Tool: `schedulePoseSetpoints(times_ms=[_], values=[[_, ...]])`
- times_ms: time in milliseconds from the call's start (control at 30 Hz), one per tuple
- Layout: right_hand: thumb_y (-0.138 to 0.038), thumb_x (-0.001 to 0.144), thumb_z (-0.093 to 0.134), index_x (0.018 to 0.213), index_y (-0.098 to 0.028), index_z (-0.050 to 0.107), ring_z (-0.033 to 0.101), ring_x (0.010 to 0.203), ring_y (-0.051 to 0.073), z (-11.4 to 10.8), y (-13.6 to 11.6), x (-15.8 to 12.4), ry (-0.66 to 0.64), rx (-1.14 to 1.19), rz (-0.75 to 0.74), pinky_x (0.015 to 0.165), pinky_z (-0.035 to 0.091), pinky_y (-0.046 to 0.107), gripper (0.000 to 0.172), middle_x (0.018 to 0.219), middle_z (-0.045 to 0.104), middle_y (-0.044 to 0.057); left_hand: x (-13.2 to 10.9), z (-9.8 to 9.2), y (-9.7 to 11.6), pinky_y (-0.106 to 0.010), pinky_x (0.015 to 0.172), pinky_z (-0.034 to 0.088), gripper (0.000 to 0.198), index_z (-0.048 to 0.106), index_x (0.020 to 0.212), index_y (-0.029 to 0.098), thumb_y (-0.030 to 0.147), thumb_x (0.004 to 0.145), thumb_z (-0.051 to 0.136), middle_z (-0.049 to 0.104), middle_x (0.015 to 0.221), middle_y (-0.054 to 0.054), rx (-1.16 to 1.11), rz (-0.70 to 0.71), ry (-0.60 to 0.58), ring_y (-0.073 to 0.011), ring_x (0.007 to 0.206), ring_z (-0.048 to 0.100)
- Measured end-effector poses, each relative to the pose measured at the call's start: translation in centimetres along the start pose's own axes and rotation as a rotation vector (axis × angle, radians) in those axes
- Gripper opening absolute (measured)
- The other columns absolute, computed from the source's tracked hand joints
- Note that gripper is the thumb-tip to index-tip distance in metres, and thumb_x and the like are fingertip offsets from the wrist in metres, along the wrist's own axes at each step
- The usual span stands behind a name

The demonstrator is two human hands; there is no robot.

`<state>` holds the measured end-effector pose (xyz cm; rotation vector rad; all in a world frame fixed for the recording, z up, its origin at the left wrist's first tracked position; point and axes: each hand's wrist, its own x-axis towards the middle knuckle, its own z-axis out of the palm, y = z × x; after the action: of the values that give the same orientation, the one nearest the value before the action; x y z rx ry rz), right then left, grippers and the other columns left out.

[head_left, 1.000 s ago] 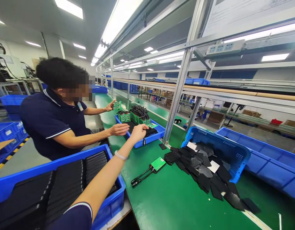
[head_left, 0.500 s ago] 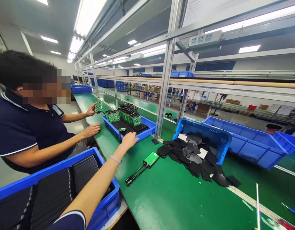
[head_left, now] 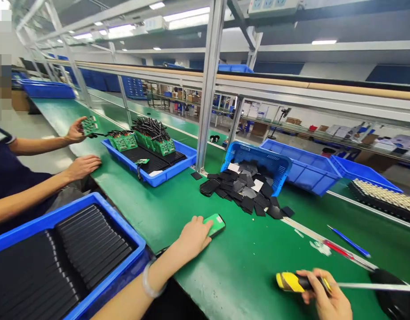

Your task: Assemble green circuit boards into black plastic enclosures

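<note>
My left hand [head_left: 194, 238] rests over the cable end of a green circuit board [head_left: 214, 223] seated in a black case on the green bench. Its fingers lie on the board and the thumb is along the near side; the cables are mostly hidden under my hand and wrist. At the lower right, my right hand [head_left: 326, 293] is closed around a screwdriver [head_left: 288, 282] with a yellow and black handle. The screwdriver's metal shaft points right, across a dark object [head_left: 388, 295] at the frame edge.
Black pads [head_left: 248, 193] spill from a tipped blue basket [head_left: 281, 166]. A blue pen [head_left: 349, 241] and a red-handled tool [head_left: 338, 249] lie at right. A co-worker's hand [head_left: 76, 130] holds another board beside a blue tray [head_left: 158, 180]. Another blue bin [head_left: 138, 240] holds black cases.
My left hand has moved from the tray of boards to the board on the bench. My right hand has come into view holding the screwdriver. The view has turned right and down.
</note>
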<state>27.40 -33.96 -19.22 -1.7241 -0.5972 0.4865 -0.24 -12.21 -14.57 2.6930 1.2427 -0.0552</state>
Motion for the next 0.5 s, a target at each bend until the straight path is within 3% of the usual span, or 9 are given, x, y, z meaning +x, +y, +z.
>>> schedulePoseSetpoints(times_ms=[133, 200, 333, 400, 500], values=[[-0.063, 0.076, 0.059, 0.083, -0.020, 0.051, 0.058, 0.045, 0.013, 3.8, -4.2, -0.2, -0.128, -0.204, -0.150, 0.046, 0.050, 0.025, 0.044, 0.074, 0.071, 0.004, -1.6, 2.3, 3.7, -0.041, 0.090, 0.050, 0.032, 0.061, 0.115, 0.020, 0.028, 0.084, 0.064, 0.056, 0.127, -0.016, -0.044, 0.222, -0.059, -0.0309, 0.111, 0.058], [-0.055, 0.081, 0.056, 0.082, -0.019, 0.053, 0.056, 0.044, 0.011, 5.4, -6.7, -0.4, -0.138, -0.318, -0.352, 0.046, 0.048, 0.022, 0.036, 0.068, 0.069, 0.002, -1.8, 3.2, 4.5, -0.042, 0.094, 0.049, 0.032, 0.061, 0.114, 0.019, 0.029, 0.084, 0.064, 0.052, 0.134, -0.018, -0.039, 0.241, -0.060, -0.0314, 0.117, 0.055], [-0.038, 0.087, 0.057, 0.083, -0.019, 0.058, 0.058, 0.052, 0.010, 7.2, -11.2, -1.0, 0.101, -0.468, -0.826, 0.055, 0.046, 0.020, 0.020, 0.069, 0.068, 0.000, -1.9, 4.2, 4.5, -0.044, 0.099, 0.046, 0.036, 0.061, 0.116, 0.018, 0.031, 0.083, 0.066, 0.051, 0.136, -0.020, -0.049, 0.246, -0.020, -0.0321, 0.121, 0.054], [-0.033, 0.088, 0.056, 0.086, -0.019, 0.059, 0.062, 0.059, 0.011, 8.0, -11.7, -1.3, 0.160, -0.451, -0.941, 0.059, 0.047, 0.021, 0.014, 0.074, 0.069, 0.001, -2.0, 4.6, 4.3, -0.045, 0.098, 0.047, 0.039, 0.060, 0.119, 0.017, 0.028, 0.082, 0.067, 0.051, 0.136, -0.022, -0.049, 0.254, 0.018, -0.0329, 0.121, 0.054], [-0.032, 0.092, 0.048, 0.079, -0.019, 0.057, 0.060, 0.051, 0.011, 9.7, -9.7, -1.2, 0.054, -0.523, -0.998, 0.050, 0.044, 0.020, 0.020, 0.065, 0.066, 0.000, -2.2, 5.1, 4.4, -0.046, 0.098, 0.048, 0.041, 0.059, 0.120, 0.017, 0.026, 0.081, 0.068, 0.052, 0.134, -0.022, -0.039, 0.260, 0.088, -0.0322, 0.122, 0.054]])
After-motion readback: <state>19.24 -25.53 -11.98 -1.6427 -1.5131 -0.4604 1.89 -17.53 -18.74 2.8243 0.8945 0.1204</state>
